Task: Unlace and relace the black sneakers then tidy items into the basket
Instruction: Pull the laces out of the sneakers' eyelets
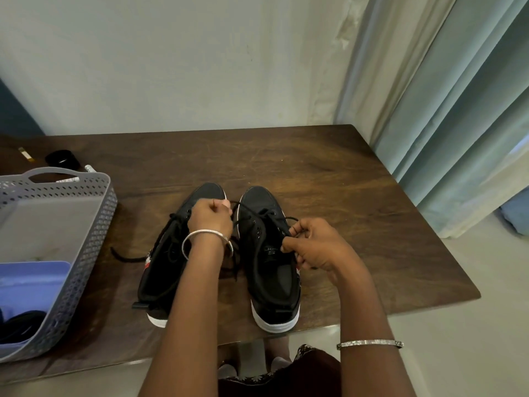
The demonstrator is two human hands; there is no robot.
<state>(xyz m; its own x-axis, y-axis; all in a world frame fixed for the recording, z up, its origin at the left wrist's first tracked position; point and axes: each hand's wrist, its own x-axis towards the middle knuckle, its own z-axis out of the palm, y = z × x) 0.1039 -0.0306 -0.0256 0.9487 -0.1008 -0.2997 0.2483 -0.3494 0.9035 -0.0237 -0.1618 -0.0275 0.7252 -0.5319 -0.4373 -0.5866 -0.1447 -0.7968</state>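
Observation:
Two black sneakers with white soles stand side by side on the wooden table (329, 181), toes pointing away from me. Over the left sneaker (160, 270), my left hand (210, 217) pinches one end of the black lace (249, 209). That lace runs across the right sneaker's front eyelets. The right sneaker (272, 270) has its tongue exposed. At its right side my right hand (312, 247) pinches the other lace end. A loose lace end from the left sneaker trails onto the table to the left.
A grey perforated basket (94, 242) stands at the left table edge, holding a blue lid-like item (31, 287) and dark cords. Behind it lie a black round object (61, 160), a white pen-like stick and a small yellow strip. Curtains hang to the right.

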